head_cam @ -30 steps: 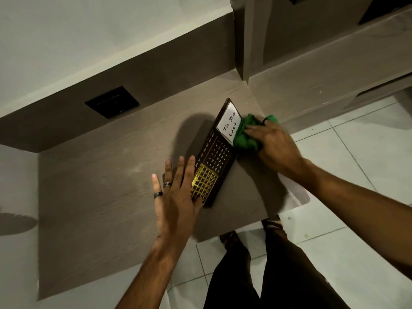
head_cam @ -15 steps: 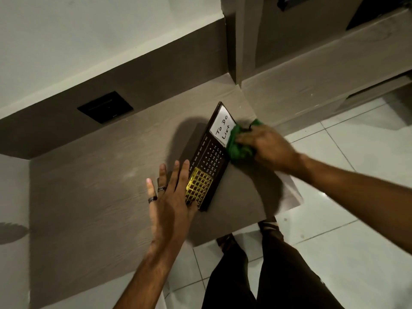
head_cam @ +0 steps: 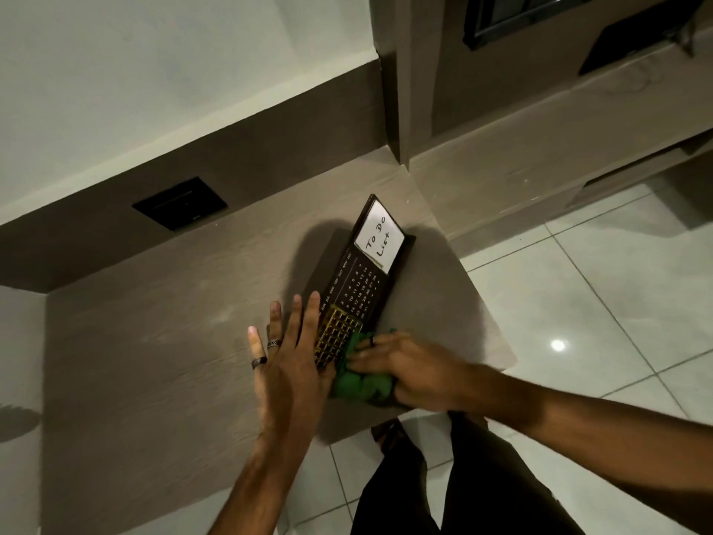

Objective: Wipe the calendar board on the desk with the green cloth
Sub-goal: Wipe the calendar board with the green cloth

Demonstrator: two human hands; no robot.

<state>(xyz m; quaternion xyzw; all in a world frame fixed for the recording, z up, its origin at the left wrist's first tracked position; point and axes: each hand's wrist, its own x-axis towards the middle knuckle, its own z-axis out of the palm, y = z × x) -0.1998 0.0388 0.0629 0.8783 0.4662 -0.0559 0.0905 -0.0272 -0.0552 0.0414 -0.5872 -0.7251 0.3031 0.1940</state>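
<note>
Right hand [head_cam: 409, 364] presses crumpled green cloth [head_cam: 357, 382] on near end of long black calendar board [head_cam: 359, 291], fingers curled over it. Left hand [head_cam: 287, 364] flat, fingers spread, steadies board's left edge on grey wood-grain desk [head_cam: 154, 341].

A: Cloth [head_cam: 360, 382] colour?
B: Green. Calendar board [head_cam: 357, 291] black, white digits, gold grid [head_cam: 337, 337] at near end, white note [head_cam: 379, 235] with black handwriting.
A: Desk [head_cam: 154, 341]?
B: Grey-brown woodgrain. Floor tiles [head_cam: 602, 287] pale, glossy.
</note>
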